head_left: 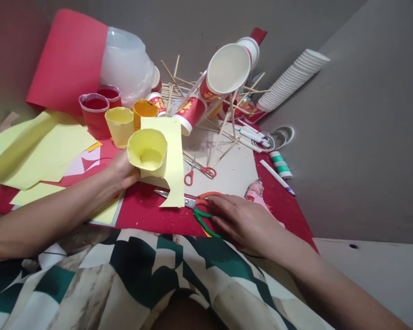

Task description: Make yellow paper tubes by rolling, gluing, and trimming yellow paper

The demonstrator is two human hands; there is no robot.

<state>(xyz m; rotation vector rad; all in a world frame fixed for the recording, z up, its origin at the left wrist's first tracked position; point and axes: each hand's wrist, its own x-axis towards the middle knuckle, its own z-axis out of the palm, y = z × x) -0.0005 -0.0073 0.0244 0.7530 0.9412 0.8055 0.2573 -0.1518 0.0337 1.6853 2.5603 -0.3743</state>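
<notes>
My left hand (125,170) is closed on a yellow paper cup (147,153), its open mouth tilted toward me. A pale yellow sheet of paper (175,156) sticks out beside and behind the cup, with a curved cut in its lower edge. Whether the sheet is joined to the cup I cannot tell. My right hand (232,215) grips large scissors (191,200) with one orange and one green handle. Their blades point left, partly behind the paper's lower end. Some fingers of both hands are hidden.
Behind the cup stand red cups (94,119), a yellow cup (119,126) and an orange cup (145,110). Small scissors (196,169) lie near wooden sticks (223,133) and joined paper cups (227,68). A cup stack (292,80) leans right; yellow sheets (37,151) lie left.
</notes>
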